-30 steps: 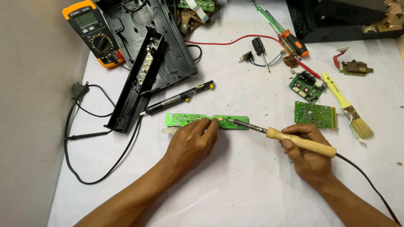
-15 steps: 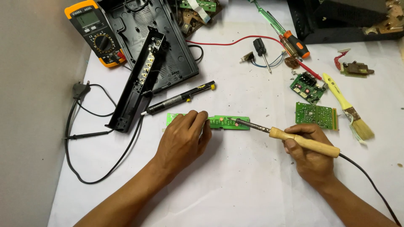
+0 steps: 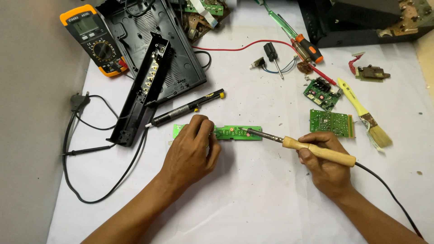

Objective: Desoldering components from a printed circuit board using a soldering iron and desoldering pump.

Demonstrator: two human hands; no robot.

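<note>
I am in the middle of a soldering step. My left hand (image 3: 192, 151) lies flat over the left part of the long green circuit strip (image 3: 237, 132), its fingers (image 3: 202, 126) curled down on the board and pinning it to the white tabletop (image 3: 253, 203). My right hand (image 3: 327, 165) is closed around the wooden handle of the soldering iron (image 3: 316, 151), held much like a pen, with the cord trailing off to my lower right. The iron's dark tip (image 3: 246, 130) rests on or just above the strip near its right-hand part; I cannot tell whether metal actually touches a joint.

The strip lies in the middle of the tabletop, just below the black-and-yellow desoldering pump (image 3: 185, 108) and beside the long black plastic casing (image 3: 140, 90). Two smaller green boards (image 3: 332, 122) sit to the right, near a yellow-handled brush (image 3: 366, 115). A yellow multimeter (image 3: 92, 38) lies at the far left.

As I judge it, the next move calls for a steady tip on one joint only, firm pressure from my left hand so the strip does not slide, and my fingertips kept well back from the hot tip.
</note>
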